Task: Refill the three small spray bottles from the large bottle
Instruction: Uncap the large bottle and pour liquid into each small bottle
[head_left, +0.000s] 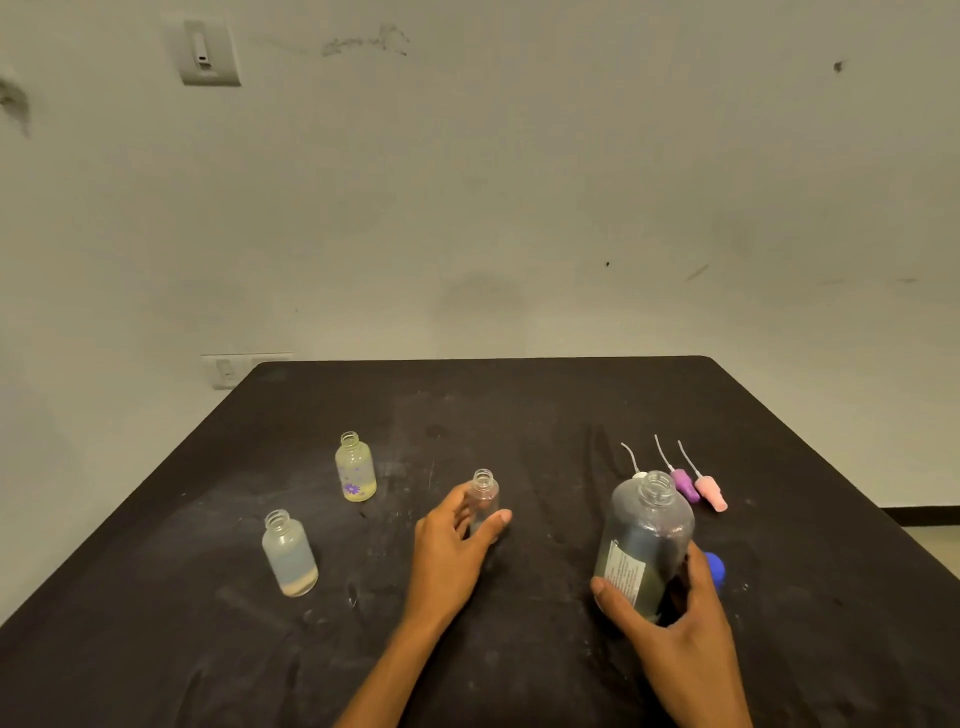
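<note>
Three small uncapped bottles stand on the black table. A yellowish one with a purple flower is at the back left, and a pale bluish one stands nearer at the left. My left hand holds the clear pinkish one between fingers and thumb. My right hand grips the lower body of the large clear bottle, which is open at the top, carries a white label and leans slightly left.
Three spray heads with thin tubes lie at the right rear: a white one partly hidden, a purple one and a pink one. A blue cap sits behind my right hand. A wall stands behind the table.
</note>
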